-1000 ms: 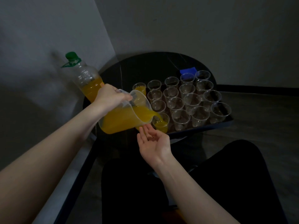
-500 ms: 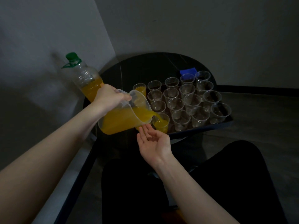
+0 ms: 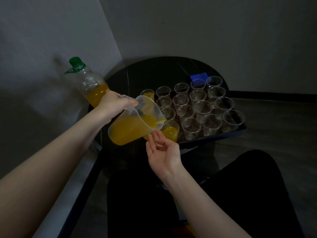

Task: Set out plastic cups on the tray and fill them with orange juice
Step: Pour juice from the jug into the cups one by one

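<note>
My left hand (image 3: 115, 103) grips the handle of a clear plastic jug (image 3: 133, 124) holding orange juice, tilted with its spout over the nearest cup (image 3: 170, 133) at the tray's front left corner. That cup is well filled with juice. My right hand (image 3: 163, 150) is held palm up with relaxed fingers just below the jug and beside that cup. Several empty clear cups (image 3: 191, 128) stand in rows on the dark tray (image 3: 240, 130). A far-left cup (image 3: 147, 93) holds juice too.
A large plastic bottle (image 3: 89, 86) with a green cap, partly full of juice, stands at the left behind my left hand. A blue object (image 3: 199, 76) lies behind the cups on the round black table (image 3: 154, 73). Walls close in at the left and back.
The juice level in the nearest cup has risen while the jug stays tilted over it. Both hands have kept their places.
</note>
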